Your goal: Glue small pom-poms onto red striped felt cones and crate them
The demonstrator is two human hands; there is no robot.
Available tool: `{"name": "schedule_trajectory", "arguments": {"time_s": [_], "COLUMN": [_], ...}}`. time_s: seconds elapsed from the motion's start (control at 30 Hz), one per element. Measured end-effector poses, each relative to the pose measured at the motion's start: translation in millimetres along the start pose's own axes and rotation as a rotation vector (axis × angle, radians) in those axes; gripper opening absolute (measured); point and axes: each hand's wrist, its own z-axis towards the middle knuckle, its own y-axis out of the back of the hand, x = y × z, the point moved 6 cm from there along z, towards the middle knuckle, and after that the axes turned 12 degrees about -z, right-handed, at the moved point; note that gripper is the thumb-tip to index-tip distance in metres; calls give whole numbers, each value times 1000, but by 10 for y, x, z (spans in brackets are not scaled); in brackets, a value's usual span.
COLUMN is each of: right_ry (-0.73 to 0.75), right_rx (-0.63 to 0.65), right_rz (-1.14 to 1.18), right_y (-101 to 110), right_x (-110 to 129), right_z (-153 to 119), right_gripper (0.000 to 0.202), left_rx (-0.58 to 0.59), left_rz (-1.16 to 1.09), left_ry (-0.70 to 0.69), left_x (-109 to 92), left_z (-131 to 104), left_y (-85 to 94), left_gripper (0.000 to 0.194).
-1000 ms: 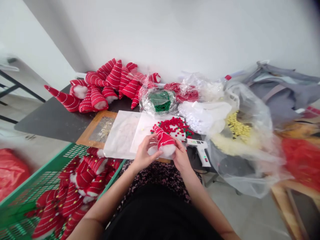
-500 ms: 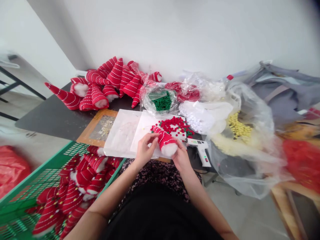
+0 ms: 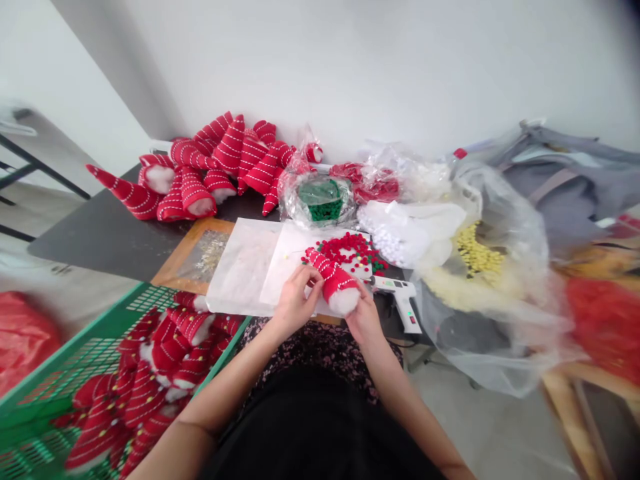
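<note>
A small stuffed red cone hat point(image 3: 334, 279) with white stitched stripes and white stuffing at its base is up in front of me, its tip pointing away to the left. My right hand point(image 3: 364, 313) grips it by the stuffed base. My left hand point(image 3: 299, 293) is closed in a pinch against the hat's left side; whatever sits between its fingertips is too small to make out. Just beyond, red and green pompoms point(image 3: 350, 248) lie on white paper point(image 3: 245, 267). To the right of my right hand rests a white glue gun point(image 3: 404, 303).
Finished-looking red hats fill a green crate point(image 3: 120, 310) at lower left; more stuffed hats point(image 3: 200, 170) pile at the back. Bags of green pompoms point(image 3: 325, 200), white pompoms point(image 3: 393, 233) and yellow pompoms point(image 3: 477, 253) line the table. A wooden-framed board point(image 3: 187, 257) lies left.
The hat has shifted slightly right and turned, showing more of its side. My left fingers have drawn together into a tighter pinch beside it.
</note>
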Motion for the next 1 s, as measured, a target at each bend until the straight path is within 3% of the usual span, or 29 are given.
{"name": "schedule_trajectory", "arguments": {"time_s": [0.17,0.27,0.37,0.47,0.6,0.8,0.93,1.0], "right_ry": [31,162,341,443,397,287,293,298], "right_rx": [-82,-70,-73,-62,32,21,83,104], "right_rz": [-26,-248,-507,-616,-516,-322,-262,-292], "right_y": [77,150,164,86,-12,78,-3,-53], "right_x": [167,408,670,810,743,569,567,601], "right_z": [-28,-66,-135,-197,-188,-105,-59,-1], "right_gripper": [41,42,45,42,38,33,39,38], "left_rx": [-102,-139,-102,-12,109,86,144,126], "left_rz": [-5,-26,-25,-32,-30,18,61,89], "left_ry": [38,83,97,67,43,86,18,3], "left_x": [130,212,224,177,151,240,218,215], "left_z": [-50,-83,-110,-143,-195,-174,-74,-1], "left_y": [73,148,201,194,130,179,148,145], "left_gripper": [9,19,27,30,36,37,42,35]}}
